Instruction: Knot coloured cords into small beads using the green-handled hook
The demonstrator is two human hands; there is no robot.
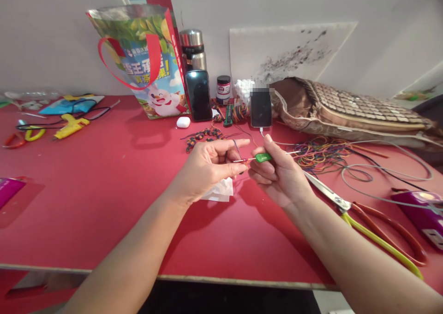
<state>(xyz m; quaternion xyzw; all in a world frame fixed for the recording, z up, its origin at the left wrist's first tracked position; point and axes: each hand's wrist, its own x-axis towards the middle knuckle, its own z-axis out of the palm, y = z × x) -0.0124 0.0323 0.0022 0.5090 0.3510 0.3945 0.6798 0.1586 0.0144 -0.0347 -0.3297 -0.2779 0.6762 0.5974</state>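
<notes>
My right hand (pixel 278 173) is closed around the green grip of a crochet hook (pixel 263 157), whose thin metal shaft points left. My left hand (pixel 209 164) pinches a small piece of crochet work (pixel 245 162) at the hook's tip, its index finger stretched out to the right. Over that finger runs a dark strand of yarn (pixel 237 147). The stitches are small and partly hidden by the fingertips. Below the left hand lies a crumpled white tissue (pixel 219 190). Behind it rests a curled multicoloured crocheted strip (pixel 204 136).
Large scissors (pixel 342 204) lie beside my right forearm, near tangled threads (pixel 321 155) and a purple power strip (pixel 418 208). A phone (pixel 261 109) on a cable, another phone (pixel 199 97), a gift bag (pixel 141 65) and a brown bag (pixel 342 106) line the back. A yellow glue gun (pixel 71 126) lies left.
</notes>
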